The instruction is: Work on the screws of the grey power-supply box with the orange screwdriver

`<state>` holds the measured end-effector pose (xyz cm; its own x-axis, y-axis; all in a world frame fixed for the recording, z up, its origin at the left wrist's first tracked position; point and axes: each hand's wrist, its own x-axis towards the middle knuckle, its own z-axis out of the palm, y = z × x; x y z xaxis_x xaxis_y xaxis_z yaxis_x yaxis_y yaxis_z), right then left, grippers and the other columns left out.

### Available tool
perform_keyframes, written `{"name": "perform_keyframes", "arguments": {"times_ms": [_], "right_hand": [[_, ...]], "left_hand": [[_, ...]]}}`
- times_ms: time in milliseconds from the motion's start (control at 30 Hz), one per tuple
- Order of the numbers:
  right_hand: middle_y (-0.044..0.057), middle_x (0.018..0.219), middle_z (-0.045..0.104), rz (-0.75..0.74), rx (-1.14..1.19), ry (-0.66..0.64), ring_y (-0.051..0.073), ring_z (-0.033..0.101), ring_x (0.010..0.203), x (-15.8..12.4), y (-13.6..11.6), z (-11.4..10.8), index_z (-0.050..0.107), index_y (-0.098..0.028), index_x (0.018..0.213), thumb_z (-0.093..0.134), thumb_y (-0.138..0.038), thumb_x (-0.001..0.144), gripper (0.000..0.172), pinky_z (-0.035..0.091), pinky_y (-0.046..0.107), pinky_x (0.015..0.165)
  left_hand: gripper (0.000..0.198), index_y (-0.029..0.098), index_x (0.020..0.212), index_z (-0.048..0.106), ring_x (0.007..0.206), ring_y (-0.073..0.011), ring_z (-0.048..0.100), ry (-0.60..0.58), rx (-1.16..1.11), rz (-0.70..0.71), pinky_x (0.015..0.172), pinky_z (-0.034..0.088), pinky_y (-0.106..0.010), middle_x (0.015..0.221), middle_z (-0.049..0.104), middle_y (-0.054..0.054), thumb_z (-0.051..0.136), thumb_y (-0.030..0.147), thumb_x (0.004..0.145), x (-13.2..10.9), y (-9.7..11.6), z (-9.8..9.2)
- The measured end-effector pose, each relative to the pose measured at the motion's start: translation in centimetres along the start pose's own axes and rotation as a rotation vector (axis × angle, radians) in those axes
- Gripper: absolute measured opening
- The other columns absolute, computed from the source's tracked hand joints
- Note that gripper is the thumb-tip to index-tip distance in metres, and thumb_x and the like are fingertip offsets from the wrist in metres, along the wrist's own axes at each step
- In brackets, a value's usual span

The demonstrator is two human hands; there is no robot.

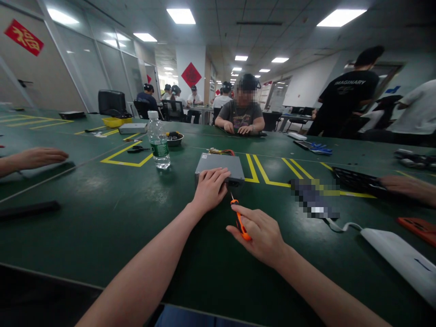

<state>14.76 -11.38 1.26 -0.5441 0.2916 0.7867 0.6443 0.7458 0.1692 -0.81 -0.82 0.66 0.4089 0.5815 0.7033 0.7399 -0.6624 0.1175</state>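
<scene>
A grey metal box [221,165] lies flat on the green table [102,213] in front of me. My left hand [210,188] rests on its near edge, fingers curled over the top, holding it down. My right hand [260,234] is closed on an orange-handled screwdriver [240,223] whose thin tip points at the box's near side, close to its right corner. Coloured wires [221,151] stick out behind the box.
A water bottle [158,141] stands left of the box, with scissors [138,149] and a bowl [174,137] beyond. Other people's hands reach in at far left [36,157] and far right [407,186]. A white device [398,256] and a keyboard [356,179] lie right. A person [242,113] sits opposite.
</scene>
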Motion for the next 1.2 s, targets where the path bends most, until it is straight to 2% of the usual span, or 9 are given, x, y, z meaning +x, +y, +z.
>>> {"name": "perform_keyframes", "arguments": {"times_ms": [133, 233, 400, 567, 667, 733, 800, 900, 1200], "right_hand": [[0.018, 0.106, 0.061, 0.022, -0.05, -0.085, 0.017, 0.062, 0.084, -0.5, -0.4, -0.2, 0.052, -0.012, 0.098, 0.056, -0.025, 0.083, 0.02, 0.052, 0.028, 0.068], [0.019, 0.115, 0.057, -0.048, -0.134, -0.153, 0.019, 0.06, 0.096, -0.4, -0.6, -0.1, 0.052, -0.013, 0.111, 0.05, -0.015, 0.084, 0.027, 0.051, 0.027, 0.076], [0.014, 0.101, 0.063, -0.141, -0.325, -0.052, 0.016, 0.062, 0.083, 0.5, 0.1, -0.3, 0.054, -0.017, 0.108, 0.056, -0.017, 0.082, 0.026, 0.049, 0.027, 0.072], [0.006, 0.075, 0.063, 0.001, -0.475, -0.084, 0.013, 0.056, 0.061, 1.1, -0.2, -1.4, 0.058, -0.016, 0.087, 0.057, -0.025, 0.082, 0.01, 0.042, 0.026, 0.058], [0.013, 0.088, 0.061, 0.042, -0.549, -0.162, 0.015, 0.054, 0.063, 0.9, -1.4, -1.3, 0.057, -0.013, 0.09, 0.053, -0.026, 0.085, 0.015, 0.04, 0.028, 0.058], [0.016, 0.09, 0.06, 0.033, -0.595, -0.176, 0.017, 0.054, 0.067, 0.9, -2.3, -1.0, 0.057, -0.009, 0.093, 0.048, -0.016, 0.085, 0.013, 0.04, 0.03, 0.061], [0.014, 0.085, 0.059, 0.014, -0.611, -0.226, 0.018, 0.053, 0.068, 0.9, -3.0, -0.6, 0.058, -0.009, 0.092, 0.042, -0.006, 0.083, 0.018, 0.038, 0.031, 0.062], [0.008, 0.073, 0.055, 0.046, -0.613, -0.331, 0.017, 0.049, 0.062, 1.3, -3.7, -0.2, 0.058, -0.012, 0.087, 0.04, -0.007, 0.083, 0.019, 0.035, 0.031, 0.057], [0.003, 0.067, 0.055, 0.339, -0.64, -0.507, 0.013, 0.053, 0.054, 2.1, -5.0, 0.6, 0.053, -0.013, 0.101, 0.043, -0.006, 0.082, 0.023, 0.034, 0.025, 0.051]], "left_hand": [[0.033, 0.025, 0.116, 0.05, 0.118, -0.0184, 0.043, 0.003, 0.008, -0.011, 0.098, 0.027, -0.038, 0.125, 0.054, 0.0, 0.045, 0.02, 0.084, 0.0, 0.1, 0.0], [0.032, 0.025, 0.115, 0.05, 0.118, -0.0191, 0.043, -0.002, 0.006, -0.014, 0.097, 0.028, -0.038, 0.125, 0.054, -0.001, 0.044, 0.021, 0.084, 0.0, 0.1, 0.0], [0.032, 0.026, 0.116, 0.049, 0.118, -0.0184, 0.042, -0.001, 0.003, -0.015, 0.097, 0.027, -0.037, 0.126, 0.053, 0.0, 0.044, 0.021, 0.084, 0.0, 0.1, 0.0], [0.032, 0.025, 0.116, 0.049, 0.118, -0.0186, 0.043, 0.001, 0.001, -0.027, 0.097, 0.028, -0.037, 0.126, 0.054, 0.0, 0.042, 0.021, 0.085, 0.0, 0.1, 0.1], [0.032, 0.025, 0.116, 0.049, 0.118, -0.0184, 0.042, 0.004, -0.003, -0.021, 0.096, 0.028, -0.037, 0.126, 0.053, 0.0, 0.043, 0.021, 0.085, 0.0, 0.1, 0.0], [0.032, 0.025, 0.116, 0.049, 0.118, -0.0182, 0.042, 0.004, -0.004, -0.02, 0.096, 0.028, -0.037, 0.126, 0.053, 0.0, 0.044, 0.021, 0.085, 0.0, 0.1, 0.0], [0.032, 0.025, 0.116, 0.049, 0.118, -0.0181, 0.042, 0.004, -0.006, -0.021, 0.096, 0.027, -0.037, 0.126, 0.053, 0.0, 0.043, 0.021, 0.085, 0.0, 0.1, 0.1], [0.032, 0.025, 0.116, 0.049, 0.118, -0.018, 0.042, 0.005, -0.009, -0.017, 0.097, 0.027, -0.037, 0.126, 0.053, 0.001, 0.042, 0.02, 0.085, 0.0, 0.0, 0.1], [0.033, 0.025, 0.117, 0.049, 0.119, -0.0179, 0.042, -0.001, -0.002, -0.024, 0.097, 0.028, -0.036, 0.127, 0.053, 0.001, 0.043, 0.02, 0.085, -0.1, 0.0, 0.3]]}}
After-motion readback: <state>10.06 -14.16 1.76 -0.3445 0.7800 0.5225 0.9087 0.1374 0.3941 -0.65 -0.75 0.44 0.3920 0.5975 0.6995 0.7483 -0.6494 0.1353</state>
